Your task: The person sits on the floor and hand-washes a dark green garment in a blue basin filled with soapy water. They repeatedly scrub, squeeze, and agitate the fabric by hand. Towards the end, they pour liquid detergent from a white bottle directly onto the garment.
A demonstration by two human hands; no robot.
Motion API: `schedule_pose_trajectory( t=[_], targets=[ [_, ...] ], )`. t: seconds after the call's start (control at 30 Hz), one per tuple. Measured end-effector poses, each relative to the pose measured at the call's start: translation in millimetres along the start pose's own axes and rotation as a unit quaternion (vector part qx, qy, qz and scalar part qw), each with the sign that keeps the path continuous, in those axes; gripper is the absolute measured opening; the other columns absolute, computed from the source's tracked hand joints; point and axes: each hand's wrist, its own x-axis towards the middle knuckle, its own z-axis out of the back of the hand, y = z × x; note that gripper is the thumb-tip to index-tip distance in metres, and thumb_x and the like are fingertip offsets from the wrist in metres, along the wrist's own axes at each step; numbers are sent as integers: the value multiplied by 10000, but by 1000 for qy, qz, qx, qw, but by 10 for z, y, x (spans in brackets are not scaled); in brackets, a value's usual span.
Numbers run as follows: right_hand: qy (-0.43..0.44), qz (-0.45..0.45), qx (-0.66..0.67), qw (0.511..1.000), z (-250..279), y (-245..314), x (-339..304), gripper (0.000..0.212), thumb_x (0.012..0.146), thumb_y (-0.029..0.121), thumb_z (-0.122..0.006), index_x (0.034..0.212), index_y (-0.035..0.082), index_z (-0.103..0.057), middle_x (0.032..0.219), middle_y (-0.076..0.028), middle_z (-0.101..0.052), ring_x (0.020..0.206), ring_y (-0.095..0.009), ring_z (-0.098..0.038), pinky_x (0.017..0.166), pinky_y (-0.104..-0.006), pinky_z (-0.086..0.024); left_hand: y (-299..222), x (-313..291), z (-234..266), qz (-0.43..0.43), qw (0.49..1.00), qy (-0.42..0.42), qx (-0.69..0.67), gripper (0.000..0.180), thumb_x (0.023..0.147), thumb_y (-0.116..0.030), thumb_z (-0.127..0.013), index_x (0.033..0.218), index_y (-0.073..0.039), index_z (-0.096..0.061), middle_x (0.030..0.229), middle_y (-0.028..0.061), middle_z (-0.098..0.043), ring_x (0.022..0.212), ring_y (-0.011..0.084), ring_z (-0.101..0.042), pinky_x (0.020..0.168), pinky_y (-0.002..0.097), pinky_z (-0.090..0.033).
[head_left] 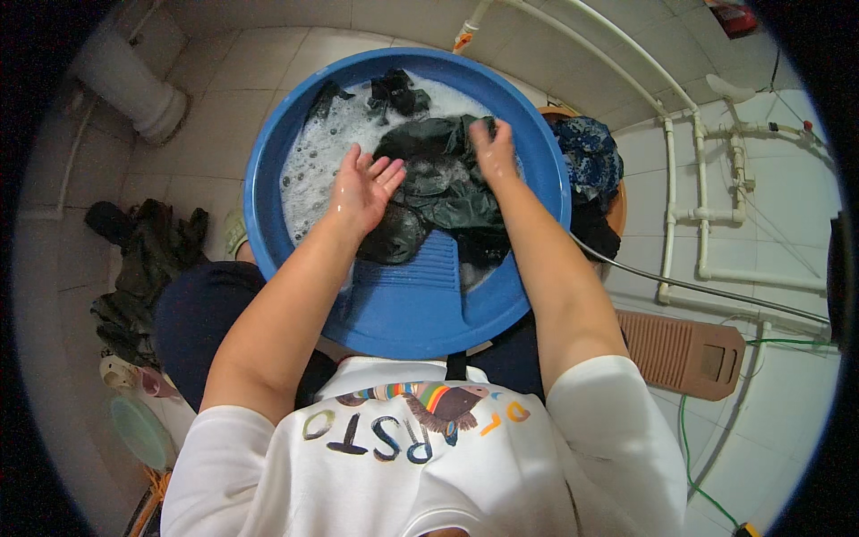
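Note:
A large round blue basin (259,174) stands in front of me, with whitish suds (324,148) in it. A wet dark green garment (447,192) lies bunched in the middle, partly over the ribbed washboard (403,279) moulded into the basin's near side. At the garment's far right end, my right hand (495,154) has its fingers closed on the cloth. My left hand (365,190) is beside the garment's left side, palm turned up, fingers spread and holding nothing. Farther back, another dark piece of cloth (394,94) pokes out of the foam.
Right of the basin, an orange-brown tub (617,215) holds blue patterned cloth (586,159). A brown washboard (680,353) lies nearer, below a grey hose (698,282). White pipes (671,192) run along the right wall. Dark clothes (148,268) are heaped on the left.

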Motion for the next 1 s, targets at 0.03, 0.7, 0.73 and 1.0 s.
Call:
schedule_pose_trajectory(
  t=[0.03, 0.7, 0.73, 1.0],
  targets=[
    [107, -1, -111, 988, 93, 143, -149, 743, 732, 559, -551, 1177, -9, -376, 1132, -229, -491, 988, -337, -528, 815, -415, -427, 2, 1, 51, -4, 1000, 5, 14, 681, 872, -345, -439, 1341, -8, -79, 1352, 237, -193, 1188, 369, -345, 964, 434, -354],
    [167, 208, 73, 961, 278, 968, -905, 533, 550, 93, -671, 1049, 43, -489, 1067, -149, -510, 988, -346, -504, 847, -354, -420, 34, 95, 48, 6, 997, 36, 73, 377, 818, -379, -554, 1061, -96, -504, 1053, 69, -550, 960, 256, -510, 886, 419, -388],
    [193, 249, 82, 946, 346, 1174, -1060, 563, 529, 85, -681, 1050, 43, -474, 1060, -149, -507, 978, -347, -506, 830, -355, -428, -43, 133, 75, 60, 996, 67, 17, 364, 810, -376, -563, 992, -63, -528, 962, 102, -592, 884, 266, -559, 813, 401, -444],
    [179, 461, 117, 861, 189, 1400, -1451, 572, 513, 181, -719, 991, 61, -430, 924, -120, -520, 807, -314, -554, 662, -364, -458, -25, -110, 39, 217, 969, 108, 36, 316, 825, -315, -523, 948, -28, -568, 889, 126, -616, 793, 233, -594, 728, 353, -490]
  ],
)
